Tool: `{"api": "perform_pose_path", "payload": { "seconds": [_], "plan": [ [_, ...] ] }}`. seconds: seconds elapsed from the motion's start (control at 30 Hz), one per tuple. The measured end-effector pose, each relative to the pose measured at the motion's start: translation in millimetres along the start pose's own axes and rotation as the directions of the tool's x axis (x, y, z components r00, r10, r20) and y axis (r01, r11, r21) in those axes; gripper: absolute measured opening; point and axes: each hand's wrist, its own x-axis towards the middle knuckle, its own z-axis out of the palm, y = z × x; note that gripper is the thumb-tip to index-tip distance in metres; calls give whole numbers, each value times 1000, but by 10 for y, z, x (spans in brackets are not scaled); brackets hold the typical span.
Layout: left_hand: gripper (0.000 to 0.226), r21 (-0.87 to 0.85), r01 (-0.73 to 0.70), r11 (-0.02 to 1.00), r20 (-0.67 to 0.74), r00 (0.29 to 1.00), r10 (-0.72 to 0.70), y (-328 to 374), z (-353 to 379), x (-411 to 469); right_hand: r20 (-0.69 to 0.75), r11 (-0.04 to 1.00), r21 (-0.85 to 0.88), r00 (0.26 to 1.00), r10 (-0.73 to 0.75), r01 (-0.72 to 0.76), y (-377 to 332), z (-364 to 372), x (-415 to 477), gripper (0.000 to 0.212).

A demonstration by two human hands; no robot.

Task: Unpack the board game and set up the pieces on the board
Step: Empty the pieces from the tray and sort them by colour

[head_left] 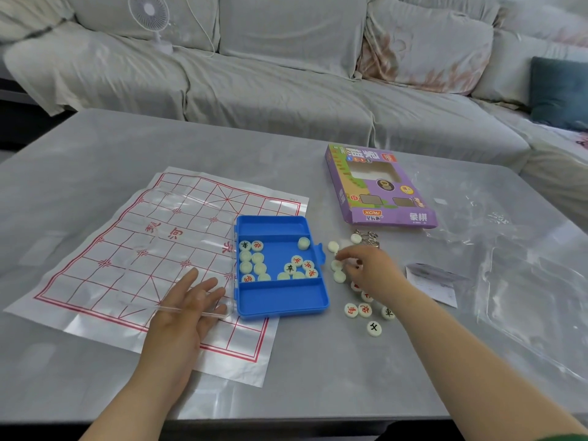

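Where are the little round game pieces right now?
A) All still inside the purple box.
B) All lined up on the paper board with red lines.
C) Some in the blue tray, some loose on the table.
C: several round pale game pieces lie in the blue plastic tray, and others lie loose on the grey table beside it.

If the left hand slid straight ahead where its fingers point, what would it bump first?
Most likely the left wall of the blue case; the left hand lies flat with its fingers aimed toward it.
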Motion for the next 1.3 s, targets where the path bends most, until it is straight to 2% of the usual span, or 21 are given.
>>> {"api": "perform_pose_path", "payload": {
  "seconds": [0.1, 0.23, 0.3, 0.4, 0.47, 0.53, 0.67, 0.9, 1.07, 1.17, 1.3],
  "plan": [
    [28, -3, 4, 1000, 7, 1000, -4, 6, 2, -7, 12, 997, -70, 999, -36, 37, -31, 20, -57, 34],
    [28, 0, 8, 1000, 10, 1000, -8, 23, 5, -18, -33, 993, -36, 993, -117, 116, -209, -43, -78, 34],
    [28, -1, 9, 1000, 16, 1000, -9, 27, 11, -20, 32, 975, -51, 976, -216, 217, -363, -51, -94, 34],
    [27, -5, 12, 1000, 18, 1000, -12, 35, 21, -29, 159, 915, -231, 941, -300, 331, -556, 15, -7, 38],
    [26, -16, 17, 1000, 15, 1000, -17, 43, 30, -40, 256, 869, -338, 924, -284, 361, -637, 66, 102, 44],
    [25, -30, 24, 999, 16, 1000, -24, 53, 34, -43, 346, 856, -364, 907, -241, 367, -701, 89, 186, 47],
    [26, -53, 33, 998, 14, 999, -32, 55, 24, -27, 405, 877, -303, 884, -235, 372, -773, 80, 243, 44],
    [26, -68, 28, 997, 13, 1000, -28, 28, 7, 1, 324, 922, -161, 902, -287, 351, -921, 248, 265, 25],
    [26, -75, 29, 997, 12, 1000, -28, 29, 11, 18, 384, 953, -26, 883, -269, 302, -916, 188, 271, 29],
    [27, -88, 41, 995, 8, 999, -41, 34, 15, 22, 434, 945, -84, 865, -251, 316, -929, 176, 296, 38],
    [27, -80, 43, 996, 6, 999, -43, 32, 10, 22, 446, 924, -172, 864, -235, 340, -990, 216, 355, 38]
  ]
}}
